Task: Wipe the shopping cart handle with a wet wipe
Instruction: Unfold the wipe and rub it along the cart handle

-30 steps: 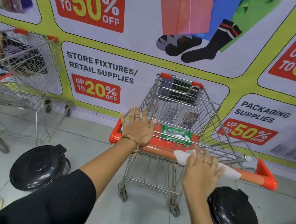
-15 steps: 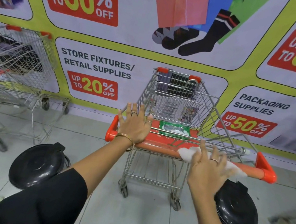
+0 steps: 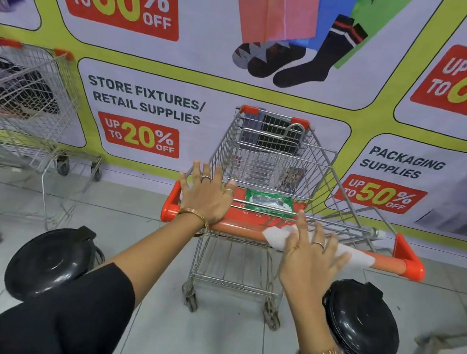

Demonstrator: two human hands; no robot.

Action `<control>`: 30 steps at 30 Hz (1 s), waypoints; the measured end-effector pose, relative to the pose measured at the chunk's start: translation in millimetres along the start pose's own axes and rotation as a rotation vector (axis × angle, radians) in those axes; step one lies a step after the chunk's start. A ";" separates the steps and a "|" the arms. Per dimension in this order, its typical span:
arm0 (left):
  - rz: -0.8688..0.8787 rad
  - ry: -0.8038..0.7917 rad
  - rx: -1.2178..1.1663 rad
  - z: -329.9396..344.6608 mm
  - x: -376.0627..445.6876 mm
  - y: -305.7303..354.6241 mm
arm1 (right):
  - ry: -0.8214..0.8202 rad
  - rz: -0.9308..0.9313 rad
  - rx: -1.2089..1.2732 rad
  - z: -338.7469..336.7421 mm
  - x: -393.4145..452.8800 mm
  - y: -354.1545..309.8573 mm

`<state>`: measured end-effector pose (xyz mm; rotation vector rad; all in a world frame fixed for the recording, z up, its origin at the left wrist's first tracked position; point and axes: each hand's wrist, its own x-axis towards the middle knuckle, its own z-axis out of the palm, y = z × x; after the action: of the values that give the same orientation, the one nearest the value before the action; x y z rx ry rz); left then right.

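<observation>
Head view. The wet wipe (image 3: 281, 237) lay draped along the orange cart handle (image 3: 386, 264), spread from near the middle of the bar toward its right end. It appeared thin, limp and damp, so it would probably cling to the plastic and bunch or slide under sideways pressure; flat palm pressure, or a wrap round the bar, would likely hold it better than a pinch at one corner. The handle looked rigid and smooth, and the shopping cart (image 3: 271, 158) stood on castors, so it could roll if pushed.

The right hand (image 3: 308, 264) was extended over the wipe, palm down, fingers splayed and gripping nothing; whether the palm pressed the wipe could not be told. The left hand (image 3: 207, 200) rested its heel on the left part of the handle, fingers spread and lifted forward, apparently steadying the cart. A green wipes packet (image 3: 269, 202) lay on the child seat flap just behind the handle.
</observation>
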<state>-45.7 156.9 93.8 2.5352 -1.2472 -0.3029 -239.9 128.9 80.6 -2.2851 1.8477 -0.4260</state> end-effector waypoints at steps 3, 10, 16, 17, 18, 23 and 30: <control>0.022 0.014 0.033 3.4 -1.7 3.9 | -0.029 0.039 0.021 1.2 -3.4 -14.2; 0.022 0.017 0.021 0.5 -1.7 -1.4 | -0.046 -0.142 0.038 8.2 -12.8 -30.7; 0.012 0.009 0.002 1.3 -3.3 1.9 | -0.006 0.048 0.039 -13.0 5.0 29.9; 0.013 0.013 0.008 2.1 -3.7 2.8 | -0.012 0.056 0.036 -13.3 3.8 28.1; 0.017 0.019 0.024 2.7 -4.1 3.9 | -0.017 0.064 0.042 -12.6 2.4 22.6; 0.056 0.038 0.094 0.7 -5.8 6.2 | -0.023 -0.079 0.062 0.5 -13.2 -16.4; 0.054 0.021 0.090 -0.1 -8.1 6.6 | 0.000 0.053 0.088 -17.0 7.6 43.3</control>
<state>-55.4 159.5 96.7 2.5673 -1.3473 -0.2126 -284.1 112.9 84.2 -2.1743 1.8461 -0.4894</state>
